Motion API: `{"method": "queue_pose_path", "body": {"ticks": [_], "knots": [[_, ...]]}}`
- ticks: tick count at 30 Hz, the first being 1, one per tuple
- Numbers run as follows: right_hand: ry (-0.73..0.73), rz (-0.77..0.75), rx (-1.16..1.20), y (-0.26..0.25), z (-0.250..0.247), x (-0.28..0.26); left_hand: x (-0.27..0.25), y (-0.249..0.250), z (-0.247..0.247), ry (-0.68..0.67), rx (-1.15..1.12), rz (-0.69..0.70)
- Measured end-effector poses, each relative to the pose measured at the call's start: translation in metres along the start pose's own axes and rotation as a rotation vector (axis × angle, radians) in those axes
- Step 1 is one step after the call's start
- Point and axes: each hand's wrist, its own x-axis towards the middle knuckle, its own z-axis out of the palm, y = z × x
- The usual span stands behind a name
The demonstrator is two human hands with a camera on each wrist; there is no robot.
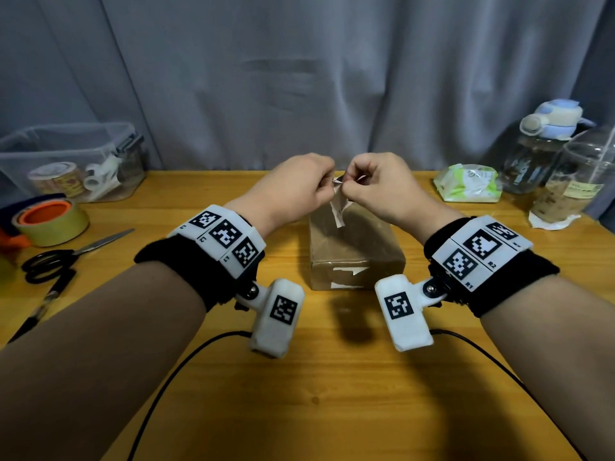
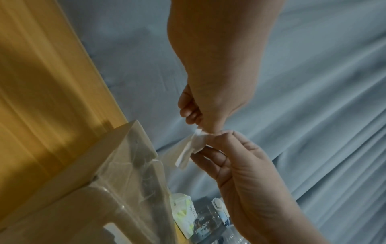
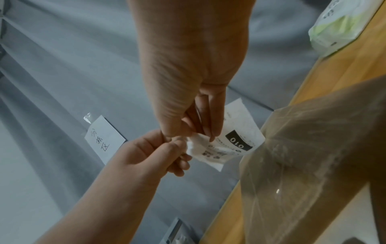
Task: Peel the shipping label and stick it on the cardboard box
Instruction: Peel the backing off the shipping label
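Observation:
A brown cardboard box (image 1: 356,247), wrapped in clear tape, stands on the wooden table mid-centre. Above its far end both hands hold a small white shipping label (image 1: 339,207) that hangs down crumpled. My left hand (image 1: 327,189) pinches its top corner, and my right hand (image 1: 349,188) pinches the same corner from the other side. In the right wrist view the label (image 3: 236,137) shows a black block reading "010", with the right hand (image 3: 188,130) above, the left hand (image 3: 173,148) below and the box (image 3: 313,148) beside it. The left wrist view shows the label (image 2: 190,148) edge-on.
A clear bin (image 1: 66,154) with tape rolls, a yellow tape roll (image 1: 50,221), scissors (image 1: 66,254) and a pen (image 1: 46,301) lie at the left. A wipes pack (image 1: 469,184), a bottle (image 1: 539,144) and a plastic cup (image 1: 579,181) stand at the right. A grey curtain hangs behind.

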Motion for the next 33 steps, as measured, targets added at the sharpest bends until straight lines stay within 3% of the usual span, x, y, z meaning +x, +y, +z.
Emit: {"method": "queue_pose_path", "body": {"ticks": [4,12,16,20,27,33], "knots": [[-0.012,0.001,-0.019,0.001,-0.003,0.001,0.001,-0.002,0.0,-0.032,-0.031,-0.032],[-0.021,-0.035,0.199,-0.001,0.003,-0.006,0.002,-0.005,0.007,0.001,-0.383,-0.176],[-0.058,-0.042,0.178,0.001,0.0,-0.006,-0.001,-0.006,0.004,-0.06,-0.551,-0.183],[0.018,-0.038,0.129,0.002,-0.002,-0.006,-0.001,-0.004,0.002,-0.073,-0.613,-0.201],[0.15,0.21,0.516,-0.006,-0.002,-0.006,-0.001,-0.002,0.004,0.095,-1.041,-0.409],[0.173,0.285,0.72,-0.008,-0.001,-0.005,-0.004,-0.005,0.005,0.148,-1.123,-0.48]]}}
